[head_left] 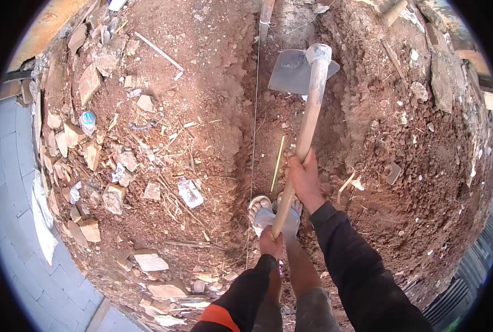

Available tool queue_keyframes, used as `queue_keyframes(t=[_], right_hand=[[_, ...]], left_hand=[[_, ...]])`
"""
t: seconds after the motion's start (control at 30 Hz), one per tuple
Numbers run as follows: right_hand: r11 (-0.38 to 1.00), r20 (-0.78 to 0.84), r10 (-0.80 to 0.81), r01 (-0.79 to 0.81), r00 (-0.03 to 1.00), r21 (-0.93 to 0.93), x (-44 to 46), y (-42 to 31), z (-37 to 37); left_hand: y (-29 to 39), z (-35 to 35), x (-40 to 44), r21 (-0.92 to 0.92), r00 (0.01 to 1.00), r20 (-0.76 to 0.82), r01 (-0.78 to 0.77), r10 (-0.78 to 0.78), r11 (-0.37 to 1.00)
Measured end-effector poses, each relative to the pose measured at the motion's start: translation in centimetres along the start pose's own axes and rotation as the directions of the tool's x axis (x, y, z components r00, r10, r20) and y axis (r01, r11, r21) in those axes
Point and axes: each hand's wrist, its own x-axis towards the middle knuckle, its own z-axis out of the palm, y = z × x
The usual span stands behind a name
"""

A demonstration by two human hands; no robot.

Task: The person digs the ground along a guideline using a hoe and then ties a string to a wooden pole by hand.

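Note:
A hoe with a long wooden handle (312,108) slants up from the bottom centre, its wide metal blade (292,72) at the top over a shallow trench. My left hand (271,243) is closed round the lower end of the handle, above my sandalled feet (263,213). Further up the handle, my right hand (305,178) is wrapped round the wood. A taut string (254,138) runs lengthwise left of the hoe. On the soil beside the handle lies a thin yellow-green stick (277,164).
Broken stones (113,198), straw and litter cover the soil on the left, with grey paving (14,166) beyond. Loose reddish earth (423,182) is heaped on the right. A wooden post (266,16) stands at the top by the string.

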Motion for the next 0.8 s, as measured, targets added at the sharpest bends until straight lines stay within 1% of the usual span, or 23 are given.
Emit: queue_keyframes(t=[0.07,0.13,0.2,0.23,0.3,0.37,0.43,0.47,0.5,0.53,0.6,0.63,0.7,0.77,0.8], right_hand=[[0.998,-0.040,-0.056,0.054,0.998,-0.030,3.8,-1.3,0.6],[0.986,-0.037,-0.165,0.164,0.986,-0.020,8.2,-3.2,2.1],[0.991,-0.008,-0.133,0.133,0.991,-0.028,11.5,-4.3,3.6],[0.992,-0.009,-0.123,0.122,0.992,-0.028,11.6,-3.3,3.6],[0.991,-0.003,-0.127,0.127,0.992,-0.042,11.9,-2.3,4.0],[0.998,-0.025,-0.038,0.037,0.999,-0.058,7.6,-1.5,2.7],[0.983,0.033,0.036,-0.030,0.999,-0.180,3.0,0.3,0.8],[0.986,0.013,0.028,-0.025,1.000,-0.163,1.1,2.2,0.4],[0.988,-0.005,0.027,-0.027,1.000,-0.154,-0.3,3.5,-0.1],[0.987,0.000,0.016,-0.016,1.000,-0.159,-0.8,3.2,-0.4],[0.969,-0.002,-0.087,0.084,0.996,-0.234,-1.3,3.4,-0.3],[0.969,0.000,-0.079,0.077,0.997,-0.235,-0.9,2.2,0.2],[0.946,-0.031,-0.143,0.127,0.989,-0.297,3.3,-1.0,1.5],[0.887,-0.041,-0.361,0.329,0.932,-0.326,8.3,-2.1,3.1],[0.881,-0.045,-0.334,0.295,0.941,-0.370,11.0,-2.3,3.7]], left_hand=[[2.2,-0.5,4.1,0.052,0.991,-0.058,-0.118,0.121,0.992],[4.8,-0.6,9.0,0.130,0.941,-0.202,-0.248,0.271,0.960],[5.2,-1.0,12.2,0.105,0.972,-0.128,-0.182,0.195,0.978],[5.2,-1.2,11.5,0.109,0.975,-0.125,-0.173,0.186,0.979],[6.2,-2.0,10.3,0.130,0.945,-0.178,-0.255,0.276,0.958],[4.8,-1.6,6.3,0.039,0.969,-0.136,-0.201,0.205,0.979],[-0.5,0.4,1.1,-0.083,0.997,-0.028,-0.072,0.070,0.994],[1.8,-0.8,-1.5,-0.014,1.000,0.003,-0.014,0.014,1.000],[0.4,0.1,-3.7,-0.131,0.999,0.020,0.046,-0.044,0.990],[1.4,0.1,-4.1,-0.140,0.999,0.015,0.039,-0.037,0.989],[2.3,-0.1,-4.9,-0.081,0.991,0.054,0.124,-0.120,0.989],[2.3,0.3,-3.0,0.020,0.994,0.062,0.087,-0.088,0.996],[3.3,1.2,1.7,-0.185,1.000,0.000,0.007,-0.007,0.983],[6.5,0.6,7.1,-0.230,0.996,-0.060,-0.083,0.071,0.970],[6.2,0.9,9.3,-0.125,0.991,-0.089,-0.106,0.096,0.986]])
